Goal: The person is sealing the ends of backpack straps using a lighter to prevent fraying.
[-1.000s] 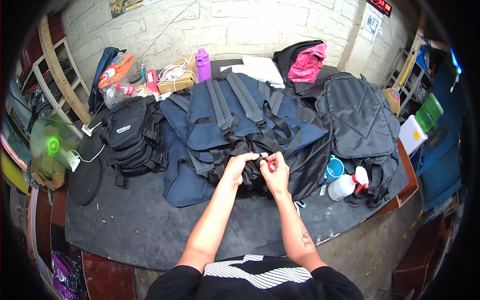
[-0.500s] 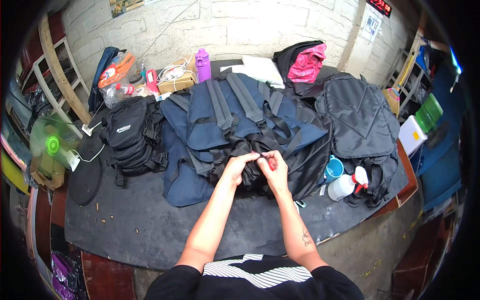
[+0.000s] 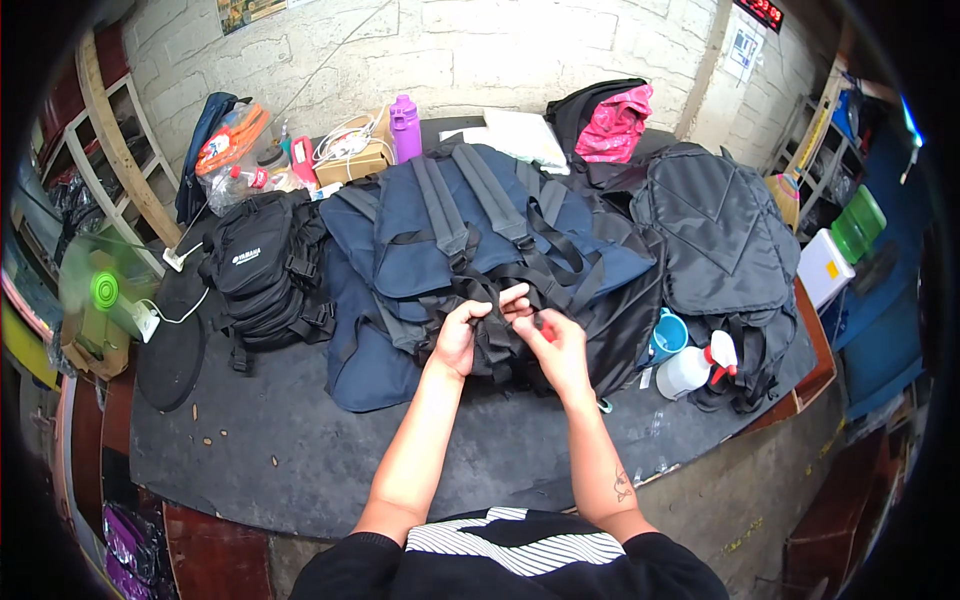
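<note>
Navy blue backpacks [image 3: 398, 262] with grey shoulder straps [image 3: 436, 200] lie stacked in the middle of the dark table. At the near edge of the pile, my left hand [image 3: 462, 338] is closed round a bunch of black webbing straps [image 3: 492, 340]. My right hand [image 3: 558, 352] sits just beside it, thumb and fingertips pinched together at the straps. What lies between those fingertips is too small to make out. Black shiny fabric [image 3: 622, 345] spreads out right of my right hand.
Left stands a black bag [image 3: 262, 270]; right lies a black backpack [image 3: 715, 240]. A blue mug [image 3: 668, 335] and a white spray bottle [image 3: 684, 374] with red trigger stand near my right hand. Behind are a purple bottle [image 3: 405, 130] and a cardboard box [image 3: 355, 158].
My hands have drawn slightly apart, the right one moving a little right and the left one lower. Left fingers now stretch behind the straps. A red bit at my right fingers no longer shows.
</note>
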A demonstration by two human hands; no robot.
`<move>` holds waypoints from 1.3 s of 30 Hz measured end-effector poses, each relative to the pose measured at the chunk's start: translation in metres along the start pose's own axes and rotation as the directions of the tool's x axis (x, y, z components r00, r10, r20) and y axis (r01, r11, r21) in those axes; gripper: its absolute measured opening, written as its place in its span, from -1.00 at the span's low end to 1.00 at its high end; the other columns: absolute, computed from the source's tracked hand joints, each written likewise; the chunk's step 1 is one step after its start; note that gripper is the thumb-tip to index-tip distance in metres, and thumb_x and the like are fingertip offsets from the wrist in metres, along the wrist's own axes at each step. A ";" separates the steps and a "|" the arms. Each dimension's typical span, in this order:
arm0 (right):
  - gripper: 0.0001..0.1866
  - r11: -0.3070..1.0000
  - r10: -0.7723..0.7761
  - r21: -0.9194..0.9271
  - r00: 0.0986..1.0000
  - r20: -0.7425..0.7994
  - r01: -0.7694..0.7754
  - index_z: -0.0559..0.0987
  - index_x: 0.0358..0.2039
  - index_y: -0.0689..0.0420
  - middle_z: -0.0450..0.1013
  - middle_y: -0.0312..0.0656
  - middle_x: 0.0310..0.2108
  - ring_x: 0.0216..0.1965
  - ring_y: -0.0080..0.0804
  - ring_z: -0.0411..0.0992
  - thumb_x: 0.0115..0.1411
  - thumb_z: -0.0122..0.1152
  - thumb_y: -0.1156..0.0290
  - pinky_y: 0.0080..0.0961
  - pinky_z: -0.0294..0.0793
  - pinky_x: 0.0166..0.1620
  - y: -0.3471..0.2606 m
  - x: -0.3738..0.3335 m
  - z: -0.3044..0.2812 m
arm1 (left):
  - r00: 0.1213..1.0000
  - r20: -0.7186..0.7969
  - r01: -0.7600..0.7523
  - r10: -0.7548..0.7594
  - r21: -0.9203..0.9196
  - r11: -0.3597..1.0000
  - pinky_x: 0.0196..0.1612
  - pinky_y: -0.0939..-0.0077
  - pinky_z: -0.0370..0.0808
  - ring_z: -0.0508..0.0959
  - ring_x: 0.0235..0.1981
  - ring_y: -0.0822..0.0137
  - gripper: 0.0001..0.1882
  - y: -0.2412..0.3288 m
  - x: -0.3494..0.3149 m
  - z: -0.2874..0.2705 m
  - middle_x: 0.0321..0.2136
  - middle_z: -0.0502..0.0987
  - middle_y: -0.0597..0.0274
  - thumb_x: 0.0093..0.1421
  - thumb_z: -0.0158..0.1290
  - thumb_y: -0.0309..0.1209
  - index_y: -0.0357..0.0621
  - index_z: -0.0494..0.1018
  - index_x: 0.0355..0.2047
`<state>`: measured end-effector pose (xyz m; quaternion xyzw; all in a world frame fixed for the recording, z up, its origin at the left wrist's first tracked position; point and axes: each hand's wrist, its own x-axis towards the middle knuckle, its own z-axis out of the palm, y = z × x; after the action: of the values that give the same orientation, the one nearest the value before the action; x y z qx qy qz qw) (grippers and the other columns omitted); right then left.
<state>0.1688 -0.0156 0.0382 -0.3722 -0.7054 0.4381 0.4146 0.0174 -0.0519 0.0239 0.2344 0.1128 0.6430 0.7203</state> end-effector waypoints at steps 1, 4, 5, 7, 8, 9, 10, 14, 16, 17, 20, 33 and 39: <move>-0.87 0.992 0.108 -0.082 0.980 0.166 -0.095 0.44 -0.54 0.27 0.32 -0.43 -0.61 -0.55 -0.74 0.20 -0.03 0.24 0.53 -0.71 0.22 -0.46 -0.016 0.000 -0.005 | 1.000 -0.015 -0.019 0.019 -0.024 1.000 0.04 0.38 0.35 0.44 -0.09 0.20 -0.37 0.001 0.000 0.004 -0.12 0.42 -0.02 0.01 -0.20 -0.30 -0.43 0.16 0.09; -0.86 0.990 0.035 0.132 0.986 0.166 -0.057 0.44 -0.57 0.24 0.33 -0.42 -0.61 -0.54 -0.73 0.20 -0.05 0.25 0.52 -0.70 0.22 -0.45 -0.006 -0.001 0.003 | 1.000 -0.003 0.025 -0.026 -0.072 0.997 0.03 0.33 0.37 0.45 -0.09 0.17 -0.44 0.002 -0.002 -0.001 -0.15 0.44 -0.03 0.05 -0.15 -0.35 -0.40 0.19 0.05; -0.85 0.975 0.024 0.214 0.992 0.126 -0.051 0.43 -0.56 0.24 0.34 -0.39 -0.60 -0.54 -0.71 0.20 -0.06 0.26 0.53 -0.68 0.23 -0.47 -0.007 -0.001 0.002 | 0.998 0.001 0.065 -0.065 -0.105 0.992 0.01 0.32 0.39 0.47 -0.11 0.17 -0.48 0.003 -0.003 -0.002 -0.15 0.44 -0.03 0.06 -0.13 -0.38 -0.39 0.22 0.03; -0.80 0.973 0.024 0.229 0.999 -0.031 -0.016 0.36 -0.59 0.21 0.30 -0.44 -0.60 -0.53 -0.74 0.18 0.00 0.23 0.52 -0.73 0.20 -0.44 -0.003 0.003 0.002 | 0.997 -0.036 0.063 -0.065 -0.059 0.996 -0.07 0.31 0.45 0.50 -0.17 0.16 -0.55 0.006 -0.006 -0.004 -0.16 0.45 -0.04 0.08 -0.09 -0.43 -0.36 0.26 0.00; -0.81 0.961 -0.029 0.268 0.987 -0.155 0.070 0.35 -0.58 0.20 0.28 -0.45 -0.60 -0.53 -0.75 0.16 0.02 0.21 0.51 -0.75 0.19 -0.44 -0.013 0.004 0.004 | 0.992 -0.107 0.065 -0.062 0.027 0.998 -0.10 0.32 0.47 0.52 -0.20 0.16 -0.57 0.006 -0.007 -0.009 -0.19 0.47 -0.03 0.07 -0.09 -0.46 -0.36 0.27 -0.02; -0.81 0.942 -0.074 0.296 0.957 -0.280 0.159 0.35 -0.57 0.19 0.26 -0.46 -0.60 -0.53 -0.76 0.14 0.05 0.20 0.50 -0.77 0.18 -0.44 -0.020 0.005 0.008 | 0.983 -0.177 0.074 -0.053 0.111 0.991 -0.13 0.33 0.49 0.53 -0.24 0.16 -0.58 0.005 -0.007 -0.014 -0.22 0.49 -0.01 0.07 -0.08 -0.49 -0.36 0.28 -0.03; -0.82 0.957 -0.074 0.247 0.947 -0.311 0.156 0.36 -0.55 0.19 0.24 -0.48 -0.59 -0.52 -0.77 0.13 0.08 0.18 0.48 -0.78 0.16 -0.44 -0.014 0.008 0.004 | 0.983 -0.174 0.077 -0.057 0.111 0.991 -0.13 0.33 0.49 0.53 -0.24 0.16 -0.58 0.003 -0.005 -0.018 -0.22 0.49 -0.01 0.07 -0.08 -0.49 -0.36 0.28 -0.03; -0.84 0.872 0.124 0.490 0.963 -0.241 0.010 0.40 -0.52 0.17 0.32 -0.45 -0.57 -0.53 -0.76 0.20 0.04 0.24 0.49 -0.78 0.20 -0.42 -0.003 0.008 0.010 | 0.941 -0.331 0.039 0.066 0.301 0.953 -0.39 0.57 0.49 0.55 -0.47 0.36 -0.67 -0.004 0.001 -0.015 -0.42 0.54 0.16 0.07 0.12 -0.27 -0.30 0.46 -0.28; -0.83 0.848 0.159 0.529 0.971 -0.176 -0.044 0.41 -0.53 0.16 0.36 -0.43 -0.56 -0.54 -0.75 0.24 0.00 0.27 0.52 -0.77 0.23 -0.40 -0.001 0.003 0.016 | 0.893 -0.445 0.088 0.065 0.315 0.945 -0.43 0.57 0.49 0.54 -0.51 0.36 -0.69 -0.008 0.003 0.002 -0.47 0.53 0.19 0.06 0.14 -0.27 -0.28 0.47 -0.30; -0.82 0.893 0.087 0.450 0.980 -0.177 0.002 0.40 -0.54 0.10 0.25 -0.52 -0.68 -0.71 -0.82 0.08 0.01 0.27 0.46 -0.80 -0.03 -0.65 0.009 0.004 0.020 | 0.831 -0.553 0.139 0.067 0.323 0.936 -0.46 0.57 0.49 0.53 -0.55 0.37 -0.70 -0.010 0.004 0.008 -0.51 0.53 0.21 0.04 0.15 -0.27 -0.26 0.49 -0.33; -0.81 0.896 0.119 0.436 0.991 -0.064 -0.080 0.40 -0.54 0.12 0.25 -0.49 -0.70 -0.73 -0.82 0.04 0.07 0.23 0.38 -0.79 -0.06 -0.66 0.009 0.000 0.019 | 0.830 -0.552 0.090 0.080 0.274 0.958 -0.49 0.57 0.48 0.52 -0.59 0.37 -0.75 -0.009 0.006 0.004 -0.52 0.54 0.22 0.03 0.16 -0.30 -0.24 0.50 -0.38; -0.90 0.994 -0.059 0.087 0.995 -0.076 0.066 0.39 -0.49 0.25 0.42 -0.30 -0.52 -0.48 -0.69 0.31 0.01 0.12 0.52 -0.69 0.33 -0.35 0.020 0.001 0.019 | 0.899 -0.434 0.052 0.050 0.221 0.974 -0.25 0.49 0.52 0.58 -0.38 0.27 -0.76 -0.002 0.007 0.007 -0.37 0.55 0.04 0.05 0.03 -0.44 -0.39 0.47 -0.31; -0.86 0.995 -0.058 -0.089 0.993 -0.101 0.049 0.39 -0.48 0.28 0.41 -0.25 -0.54 -0.52 -0.64 0.31 -0.02 0.14 0.51 -0.66 0.35 -0.38 0.015 0.001 0.023 | 0.893 -0.447 0.067 0.047 0.235 0.970 -0.24 0.45 0.53 0.58 -0.36 0.25 -0.75 -0.002 0.007 0.004 -0.35 0.54 0.01 0.06 0.01 -0.45 -0.41 0.46 -0.30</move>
<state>0.1499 -0.0168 0.0183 -0.3928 -0.7110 0.3762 0.4458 0.0216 -0.0457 0.0273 0.1657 0.3556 0.6571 0.6437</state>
